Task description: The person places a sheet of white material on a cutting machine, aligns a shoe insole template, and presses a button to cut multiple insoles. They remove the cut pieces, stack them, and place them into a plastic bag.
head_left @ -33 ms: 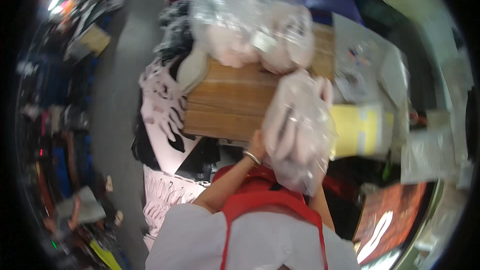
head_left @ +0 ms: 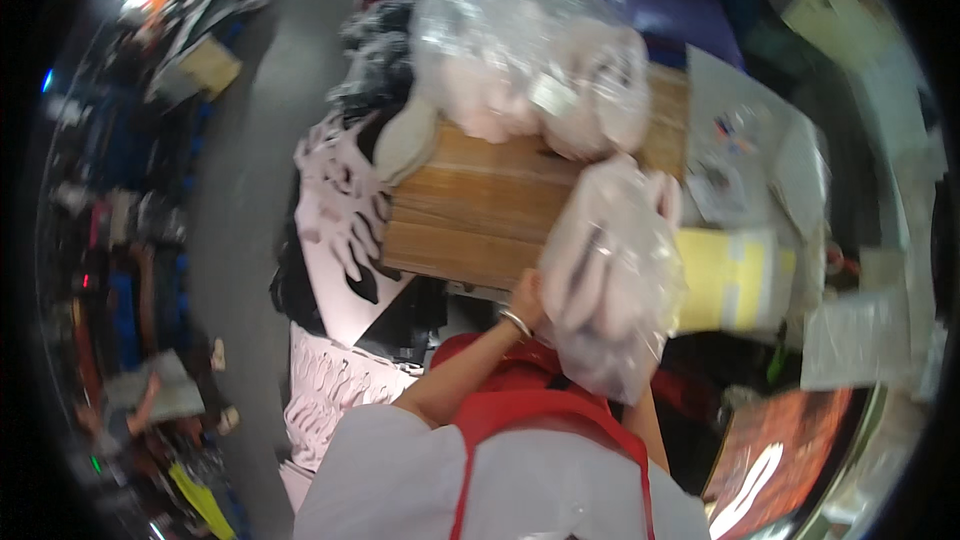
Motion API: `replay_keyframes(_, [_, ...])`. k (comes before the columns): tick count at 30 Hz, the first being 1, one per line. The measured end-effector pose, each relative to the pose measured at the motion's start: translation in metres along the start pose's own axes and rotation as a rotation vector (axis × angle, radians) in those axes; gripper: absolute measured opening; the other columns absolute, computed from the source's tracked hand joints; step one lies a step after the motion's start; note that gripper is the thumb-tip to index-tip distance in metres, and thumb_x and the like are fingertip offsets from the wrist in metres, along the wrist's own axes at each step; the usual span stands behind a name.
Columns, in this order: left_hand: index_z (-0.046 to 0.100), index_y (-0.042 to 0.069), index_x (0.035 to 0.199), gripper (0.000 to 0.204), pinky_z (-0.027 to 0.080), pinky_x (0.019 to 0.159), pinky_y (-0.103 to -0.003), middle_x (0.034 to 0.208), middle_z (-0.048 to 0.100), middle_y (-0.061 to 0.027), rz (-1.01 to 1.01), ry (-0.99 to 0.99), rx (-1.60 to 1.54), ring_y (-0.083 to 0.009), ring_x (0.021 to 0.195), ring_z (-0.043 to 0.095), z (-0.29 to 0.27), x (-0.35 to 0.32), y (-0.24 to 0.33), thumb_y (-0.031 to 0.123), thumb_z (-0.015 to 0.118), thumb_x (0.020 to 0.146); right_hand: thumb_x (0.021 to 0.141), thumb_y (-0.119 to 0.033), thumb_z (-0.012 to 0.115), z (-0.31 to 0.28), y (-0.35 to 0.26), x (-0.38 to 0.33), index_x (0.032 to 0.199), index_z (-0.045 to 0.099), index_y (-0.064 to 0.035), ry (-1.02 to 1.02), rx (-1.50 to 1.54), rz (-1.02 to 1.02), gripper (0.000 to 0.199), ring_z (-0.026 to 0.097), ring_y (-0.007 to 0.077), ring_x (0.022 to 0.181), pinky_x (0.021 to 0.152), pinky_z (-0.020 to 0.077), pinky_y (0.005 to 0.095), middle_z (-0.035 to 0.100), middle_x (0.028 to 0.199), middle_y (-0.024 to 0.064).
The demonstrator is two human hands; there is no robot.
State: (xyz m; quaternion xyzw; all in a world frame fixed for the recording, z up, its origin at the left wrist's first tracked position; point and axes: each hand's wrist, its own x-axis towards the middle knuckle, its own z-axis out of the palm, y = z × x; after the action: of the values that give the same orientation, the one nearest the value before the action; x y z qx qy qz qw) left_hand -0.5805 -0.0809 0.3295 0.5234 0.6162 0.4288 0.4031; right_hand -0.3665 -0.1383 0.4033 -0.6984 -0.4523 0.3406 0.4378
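A clear plastic bag (head_left: pixel 615 290) with pale pink, elongated pieces inside is held in front of my body, over the near right part of the wooden board (head_left: pixel 470 210). My left hand (head_left: pixel 528 298), with a bracelet at the wrist, is closed on the bag's left edge. My right forearm (head_left: pixel 645 430) reaches up behind the bag's lower right side, and the bag hides that hand and its fingers. Beyond, more clear bags (head_left: pixel 530 70) of pale pink pieces lie at the board's far side, one bearing a whitish label.
Left of the board lie pink sheets with cut-out holes (head_left: pixel 335 225) and black material (head_left: pixel 372 55). On the right are a yellow package (head_left: pixel 715 280), a grey sheet (head_left: pixel 735 110) with small items, and a clear flat bag (head_left: pixel 855 340). A grey floor (head_left: pixel 240 190) runs along the left.
The whole picture has shifted slightly right and down. My left hand keeps its place on the bag, and nothing else has visibly changed.
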Motion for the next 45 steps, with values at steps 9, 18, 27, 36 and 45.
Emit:
replay_keyframes(9, [0.050,0.001,0.091,0.032,0.043,0.066,-0.049,0.084,0.059,-0.0272,-0.139,0.265,0.009,-0.0476,0.077,0.055,0.013,0.018,0.013,0.032,0.045,0.096,0.096,-0.031,0.047,0.004,0.048,0.024,0.125,0.051,-0.0003,0.206,0.457,0.200,0.043,0.059,0.0245,0.097,0.084,0.0487,0.0364,0.058,0.115,0.0135])
replay_keyframes(18, [0.061,-0.003,0.097,0.029,0.050,0.069,-0.032,0.087,0.066,-0.0094,-0.549,-0.008,-0.824,-0.0192,0.075,0.062,0.010,0.080,-0.004,0.022,0.048,0.095,0.094,-0.034,0.044,-0.062,0.055,0.114,0.119,0.055,-0.0026,-0.125,1.093,0.494,0.041,0.059,0.0290,0.103,0.088,0.0494,0.0424,0.061,0.112,0.0125])
replay_keyframes(27, [0.063,0.000,0.107,0.036,0.051,0.071,-0.031,0.096,0.066,-0.0106,-0.556,-0.122,-0.284,-0.0174,0.082,0.061,0.007,0.120,0.029,0.031,0.057,0.091,0.085,-0.032,0.068,-0.096,0.019,0.164,0.114,0.060,-0.0001,-0.468,0.757,0.526,0.044,0.062,0.0164,0.078,0.069,0.0518,0.0290,0.065,0.093,0.0049])
replay_keyframes(36, [0.061,-0.003,0.110,0.029,0.053,0.074,-0.028,0.099,0.066,-0.0084,-0.564,-0.196,-0.531,-0.0169,0.084,0.064,-0.003,0.161,0.066,0.002,0.063,0.082,0.094,-0.015,0.052,-0.095,-0.016,0.188,0.095,0.058,-0.0030,-0.288,0.857,0.529,0.013,0.059,0.0168,0.070,0.063,0.0502,0.0309,0.063,0.084,0.0070])
replay_keyframes(45, [0.048,-0.005,0.130,0.062,0.044,0.095,-0.028,0.121,0.058,-0.0113,-0.470,-0.935,-0.419,-0.0179,0.110,0.056,-0.085,0.180,0.099,0.009,0.070,0.073,0.080,-0.017,0.070,-0.109,-0.030,0.215,0.103,0.061,0.0017,-0.827,0.477,0.574,0.031,0.057,0.0126,0.068,0.060,0.0472,0.0270,0.063,0.080,0.0052])
